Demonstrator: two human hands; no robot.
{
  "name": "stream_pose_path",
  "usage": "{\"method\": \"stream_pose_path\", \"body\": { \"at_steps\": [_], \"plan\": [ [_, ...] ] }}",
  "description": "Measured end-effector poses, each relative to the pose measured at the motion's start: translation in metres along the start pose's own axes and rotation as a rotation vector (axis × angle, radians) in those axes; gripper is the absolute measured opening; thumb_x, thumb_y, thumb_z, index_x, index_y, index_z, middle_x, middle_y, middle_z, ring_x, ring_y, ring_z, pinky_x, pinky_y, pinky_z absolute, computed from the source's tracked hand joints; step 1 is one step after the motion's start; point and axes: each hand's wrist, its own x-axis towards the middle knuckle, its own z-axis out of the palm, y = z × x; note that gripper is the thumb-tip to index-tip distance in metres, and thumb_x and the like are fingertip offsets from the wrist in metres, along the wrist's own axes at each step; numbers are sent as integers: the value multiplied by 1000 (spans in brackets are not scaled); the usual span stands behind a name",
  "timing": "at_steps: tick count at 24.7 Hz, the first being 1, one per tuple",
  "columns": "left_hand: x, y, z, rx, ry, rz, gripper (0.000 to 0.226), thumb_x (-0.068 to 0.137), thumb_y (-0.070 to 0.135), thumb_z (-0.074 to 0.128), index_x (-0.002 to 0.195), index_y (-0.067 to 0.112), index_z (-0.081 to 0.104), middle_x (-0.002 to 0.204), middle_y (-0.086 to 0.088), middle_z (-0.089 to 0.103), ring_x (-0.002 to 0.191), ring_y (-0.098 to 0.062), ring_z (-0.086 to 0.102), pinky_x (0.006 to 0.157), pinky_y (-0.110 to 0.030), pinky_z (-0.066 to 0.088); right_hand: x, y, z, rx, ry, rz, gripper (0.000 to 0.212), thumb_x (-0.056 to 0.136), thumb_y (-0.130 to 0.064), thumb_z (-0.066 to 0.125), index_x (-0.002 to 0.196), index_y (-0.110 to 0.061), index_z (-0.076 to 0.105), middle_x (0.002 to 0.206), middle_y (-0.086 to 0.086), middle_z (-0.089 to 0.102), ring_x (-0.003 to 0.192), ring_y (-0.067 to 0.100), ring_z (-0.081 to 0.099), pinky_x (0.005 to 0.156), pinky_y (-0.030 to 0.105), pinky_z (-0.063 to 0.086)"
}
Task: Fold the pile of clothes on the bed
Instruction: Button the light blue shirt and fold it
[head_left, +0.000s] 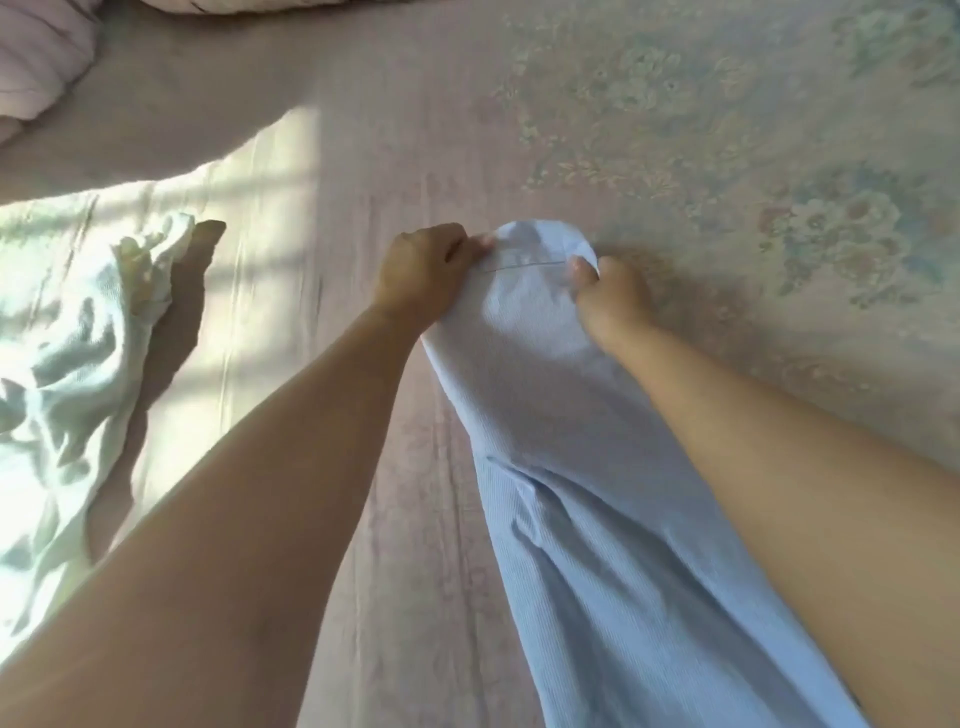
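Both arms are stretched out over the bed (395, 130), and the pale blue garment (561, 426) runs in a long strip from the near right edge of view out to the middle of the mattress. At its far end the left hand (423, 275) is curled in a fist, pinching the left corner of the blue cloth, while the right hand (610, 299) is curled round the right corner, thumb on top of the fabric. Between the two hands the garment's far edge curves in a rounded arc, with a thin dark line running straight across just below it. Off to the left, a crumpled white garment (78, 343) lies in a patch of sunlight, well apart from the hands. A striped pink duvet (36, 62) sits bunched in the far left corner.
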Motion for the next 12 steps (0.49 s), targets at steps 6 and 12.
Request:
{"method": "stream_pose_path", "body": {
  "at_steps": [6, 12],
  "plan": [
    [21, -8, 52, 658, -61, 150, 31, 103, 30, 31, 114, 12, 54, 98, -13, 69, 89, -34, 66, 67, -33, 33, 18, 20, 21, -307, 216, -63, 37, 104, -32, 28, 117, -9, 54, 116, 19, 60, 108, 35, 55, 73, 34, 31],
    [18, -13, 61, 846, 1, 54, 44, 97, 33, 25, 74, 19, 59, 44, -1, 59, 37, -20, 54, 50, -23, 33, 31, 46, 50, -345, 290, -111, 40, 104, -34, 21, 113, -5, 48, 105, 22, 63, 98, 39, 59, 70, 37, 29]
  ]
}}
